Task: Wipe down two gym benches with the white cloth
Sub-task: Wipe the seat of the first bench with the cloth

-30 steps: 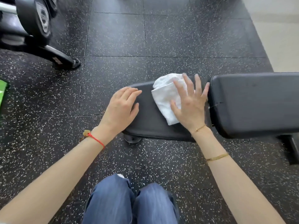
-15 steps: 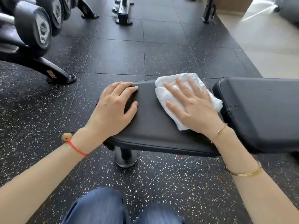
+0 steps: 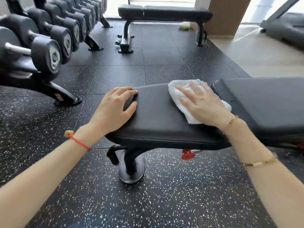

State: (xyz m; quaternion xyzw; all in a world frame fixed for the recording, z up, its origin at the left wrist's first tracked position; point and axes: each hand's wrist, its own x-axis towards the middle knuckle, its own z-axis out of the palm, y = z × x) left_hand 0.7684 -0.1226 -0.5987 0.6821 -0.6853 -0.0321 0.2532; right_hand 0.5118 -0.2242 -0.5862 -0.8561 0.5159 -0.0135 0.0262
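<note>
Cloth [image 3: 182, 94] has slid left under your flat right hand [image 3: 203, 106] while your left hand [image 3: 117, 109] braces the bench [image 3: 158, 122], so wiping continues.

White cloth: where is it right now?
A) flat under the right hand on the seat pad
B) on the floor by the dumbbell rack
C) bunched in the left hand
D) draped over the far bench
A: the right hand presses the white cloth flat on the seat pad.

We see a crumpled white cloth [image 3: 179, 97] lying flat at the near bench's seat pad [image 3: 158, 119] far right edge, beside its backrest pad [image 3: 266, 102], second black bench [image 3: 164, 12] well apart beyond.
</note>
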